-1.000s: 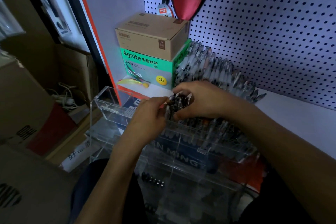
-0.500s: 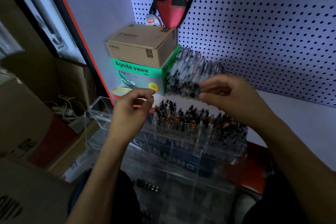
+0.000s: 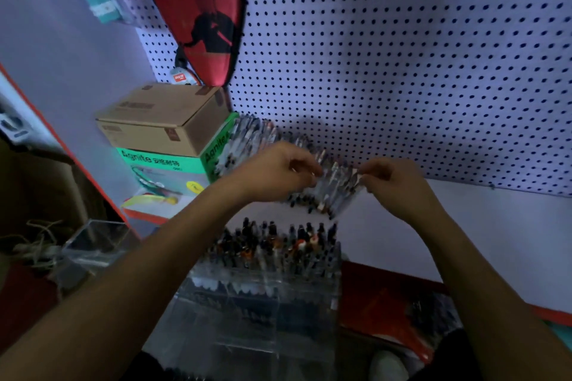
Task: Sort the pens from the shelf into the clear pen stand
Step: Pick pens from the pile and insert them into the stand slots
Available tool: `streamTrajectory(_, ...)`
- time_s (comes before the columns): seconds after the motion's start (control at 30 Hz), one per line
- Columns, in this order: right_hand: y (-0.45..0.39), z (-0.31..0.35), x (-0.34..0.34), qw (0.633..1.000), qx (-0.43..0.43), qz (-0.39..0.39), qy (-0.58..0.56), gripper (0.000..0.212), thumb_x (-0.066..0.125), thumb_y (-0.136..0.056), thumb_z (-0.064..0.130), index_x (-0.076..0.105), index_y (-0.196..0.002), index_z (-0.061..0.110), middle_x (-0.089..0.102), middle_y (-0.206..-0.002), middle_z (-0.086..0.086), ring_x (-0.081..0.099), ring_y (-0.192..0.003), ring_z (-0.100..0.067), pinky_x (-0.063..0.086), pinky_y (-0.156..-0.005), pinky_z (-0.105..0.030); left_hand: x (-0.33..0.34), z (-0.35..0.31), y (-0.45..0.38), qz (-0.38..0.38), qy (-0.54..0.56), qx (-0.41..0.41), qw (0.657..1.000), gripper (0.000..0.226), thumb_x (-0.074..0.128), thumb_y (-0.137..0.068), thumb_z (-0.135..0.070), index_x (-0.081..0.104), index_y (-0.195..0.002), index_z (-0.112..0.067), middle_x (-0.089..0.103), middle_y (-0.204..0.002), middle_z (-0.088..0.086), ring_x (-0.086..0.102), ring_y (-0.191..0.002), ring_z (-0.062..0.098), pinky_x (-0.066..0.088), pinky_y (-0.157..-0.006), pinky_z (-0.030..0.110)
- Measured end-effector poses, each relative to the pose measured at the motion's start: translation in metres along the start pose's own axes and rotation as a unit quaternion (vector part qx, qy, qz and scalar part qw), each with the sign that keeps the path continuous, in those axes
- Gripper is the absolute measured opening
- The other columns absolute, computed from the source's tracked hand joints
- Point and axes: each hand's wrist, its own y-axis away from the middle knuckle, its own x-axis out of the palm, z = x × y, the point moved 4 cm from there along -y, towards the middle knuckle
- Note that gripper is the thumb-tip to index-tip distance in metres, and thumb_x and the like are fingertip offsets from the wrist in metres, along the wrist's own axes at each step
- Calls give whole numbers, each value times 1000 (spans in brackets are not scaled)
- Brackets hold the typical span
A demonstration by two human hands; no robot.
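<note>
Grip: the left hand (image 3: 280, 171) and right hand (image 3: 390, 181) reached together into a row of pens (image 3: 331, 187) on the white shelf (image 3: 464, 226), fingers curled and pinching the pens from either end; the frame was blurred and the exact pens held could not be told.
Pens on shelf: the row leaned against the pegboard (image 3: 402, 71) along the shelf's back edge, running from the green box (image 3: 173, 164) toward the right hand.
Pen stand: the clear stand (image 3: 263, 297) stood just below the shelf's front edge, between the two forearms, its upper tier packed with upright pens (image 3: 278, 241), caps up.
Left end of shelf: a cardboard box (image 3: 164, 117) sat on top of the green box in the back left corner.
Wall: a red racket cover (image 3: 198, 9) hung on the pegboard above the boxes.
Lower left: a second clear container (image 3: 93, 244) stood beside the stand, near tangled cords (image 3: 28, 244).
</note>
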Motion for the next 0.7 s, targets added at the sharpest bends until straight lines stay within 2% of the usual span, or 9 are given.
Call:
streamTrajectory(0.13,-11,-46,10,995,46,48,78,26,47,-101,11,64,-120,16,59,-129,-11,53,-89,-19,42,-77,-29,28,-4,-40,57,-75,-38,995,17,61,-95,-19,70,-109,-22,66,-98,-8,62,-85,3,49,-77,24)
streamTrajectory(0.2,-13,-56,20,989,54,101,97,34,41,-102,11,56,-131,19,52,-140,-10,55,-104,-25,44,-84,-31,42,-3,-57,75,-101,-52,991,19,61,-95,-19,70,-110,-21,63,-96,-9,60,-85,4,47,-79,25)
streamTrajectory(0.27,-15,-62,24,985,66,134,85,39,41,-100,10,50,-137,20,48,-143,-11,52,-117,-26,40,-87,-26,55,-5,-73,83,-126,-54,987,20,61,-93,-16,71,-109,-18,63,-97,-8,60,-88,7,48,-82,26)
streamTrajectory(0.33,-18,-67,20,986,88,128,59,41,42,-99,10,49,-139,18,48,-143,-11,50,-121,-26,36,-87,-22,70,-6,-89,98,-173,-50,979,18,62,-90,-12,73,-104,-14,64,-97,-4,61,-91,12,50,-83,27)
streamTrajectory(0.43,-22,-76,8,988,128,86,16,41,45,-98,10,51,-138,14,49,-139,-13,53,-116,-28,40,-86,-25,90,0,-112,116,-256,-58,958,6,64,-85,-11,69,-81,-10,66,-86,7,63,-79,22,56,-77,35)
streamTrajectory(0.5,-24,-82,3,987,147,71,-2,41,46,-97,10,53,-137,14,50,-138,-13,54,-115,-28,41,-83,-25,101,2,-123,121,-300,-71,944,16,66,-83,-13,58,-69,-8,59,-73,9,60,-67,24,54,-60,35)
streamTrajectory(0.53,-24,-86,1,986,151,70,-4,41,47,-97,10,53,-137,14,50,-138,-13,54,-116,-28,41,-83,-24,106,1,-126,122,-321,-74,936,23,66,-83,-14,52,-67,-9,53,-67,7,54,-61,21,47,-51,31)
streamTrajectory(0.6,-25,-92,-1,984,160,73,-7,39,48,-97,11,54,-135,14,52,-137,-12,53,-117,-27,40,-83,-23,113,1,-130,121,-350,-76,926,24,68,-84,-21,50,-72,-11,46,-68,2,45,-59,14,39,-52,27)
streamTrajectory(0.7,-26,-96,-4,983,171,72,-9,34,51,-96,10,59,-129,10,57,-129,-11,56,-109,-25,43,-84,-24,124,4,-133,149,-332,-92,927,32,70,-83,-28,48,-69,-11,46,-70,3,45,-61,14,41,-54,28)
